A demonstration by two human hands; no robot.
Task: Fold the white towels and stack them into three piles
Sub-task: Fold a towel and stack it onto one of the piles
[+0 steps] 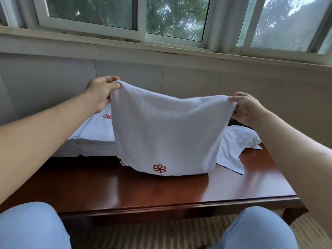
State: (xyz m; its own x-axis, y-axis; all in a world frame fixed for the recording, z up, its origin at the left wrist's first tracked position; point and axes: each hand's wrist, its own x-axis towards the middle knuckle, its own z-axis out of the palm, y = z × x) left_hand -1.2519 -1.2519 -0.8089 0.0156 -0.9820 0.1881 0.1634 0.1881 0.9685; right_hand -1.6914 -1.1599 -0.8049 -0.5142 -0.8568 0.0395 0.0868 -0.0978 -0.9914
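1. Head view: a white terry-cloth towel [161, 130] hangs spread between 2 bare hands above a glossy reddish-brown wooden table [161, 193].
2. The left hand [100, 92] pinches the towel's upper left corner, with the thumb on top and the fingers curled round the cloth edge.
3. The right hand [247, 108] pinches the upper right corner, its fingers curled over the cloth, and it sits lower than the left hand.
4. The towel's top edge sags between the 2 hands; its lower edge looks to be at the tabletop, though contact is hard to judge.
5. A small red flower-shaped embroidered emblem [159, 168] sits near the hanging towel's lower edge.
6. Behind the towel on the left, a stack of folded white towels [93, 135] lies on the table; the top one bears the same red emblem. How many piles stand there cannot be told, since the held towel hides part of them.
7. To the right, a crumpled heap of unfolded white towels [233, 142] lies on the table, 1 flap trailing toward the near edge.
8. A white-framed sliding window [140, 31] runs above the wall behind the table.
9. 2 knees in light-blue trousers [30, 229] show at the bottom edge, in front of the table.
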